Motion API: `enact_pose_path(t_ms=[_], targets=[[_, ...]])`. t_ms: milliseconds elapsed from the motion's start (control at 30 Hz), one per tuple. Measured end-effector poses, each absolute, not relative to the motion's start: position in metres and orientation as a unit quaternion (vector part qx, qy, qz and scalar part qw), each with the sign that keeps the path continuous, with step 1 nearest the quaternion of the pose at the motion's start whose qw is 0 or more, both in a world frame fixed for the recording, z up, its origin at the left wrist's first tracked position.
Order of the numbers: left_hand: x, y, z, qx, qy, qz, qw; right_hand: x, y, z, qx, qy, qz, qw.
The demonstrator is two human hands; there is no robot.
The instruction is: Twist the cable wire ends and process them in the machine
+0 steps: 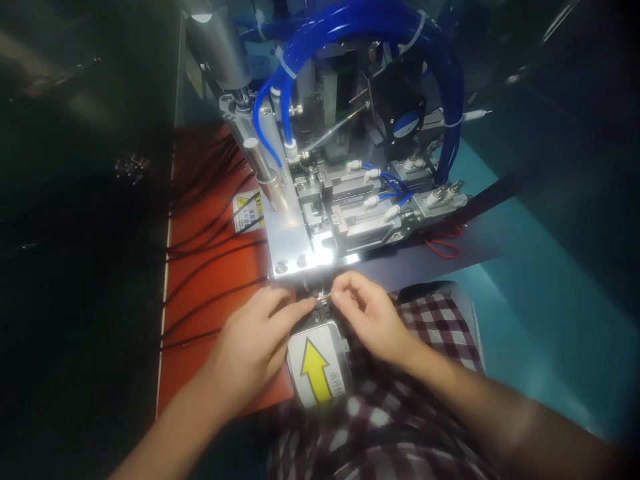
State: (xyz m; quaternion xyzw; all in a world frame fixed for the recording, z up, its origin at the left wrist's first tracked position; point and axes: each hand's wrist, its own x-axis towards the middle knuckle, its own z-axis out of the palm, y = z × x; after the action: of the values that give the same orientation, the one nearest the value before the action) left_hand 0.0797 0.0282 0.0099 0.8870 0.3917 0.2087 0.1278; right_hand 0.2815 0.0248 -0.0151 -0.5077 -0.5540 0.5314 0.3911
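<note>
Both of my hands meet at a small metal fixture (321, 312) below the front edge of a silver machine (295, 257). Thumb and forefinger of my right hand (373, 319) are pinched around the ends of thin coloured wires (327, 295), which run left to the fixture. My left hand (260, 333) is curled, its thumb tip pressed at the fixture's left side; whatever lies beneath its fingers is too small or hidden to make out. Just under the fixture sits a white cover with a yellow arrow (315, 368) that points toward the machine.
Thick blue air hoses (370, 20) arch over the machine's cylinders. Black cables (215, 250) cross the orange-red table (195, 373) on the left, beside a warning label (249, 211). A looped red wire (445, 248) lies at right. My checkered clothing (440, 327) is close below the hands.
</note>
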Motion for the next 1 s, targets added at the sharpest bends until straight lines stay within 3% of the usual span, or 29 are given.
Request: enact_pose_path(t_ms=[800,1000], targets=[[0.0783,0.0295,0.0119,0.891,0.384,0.2,0.139,0.2767,0.0262,-0.0109,-0.535,-0.567,0.478,0.405],[0.0784,0.0291,0.0105,0.885,0.392,0.207,0.142,0.2753,0.0265,-0.0082,-0.549,-0.484,0.563,0.384]])
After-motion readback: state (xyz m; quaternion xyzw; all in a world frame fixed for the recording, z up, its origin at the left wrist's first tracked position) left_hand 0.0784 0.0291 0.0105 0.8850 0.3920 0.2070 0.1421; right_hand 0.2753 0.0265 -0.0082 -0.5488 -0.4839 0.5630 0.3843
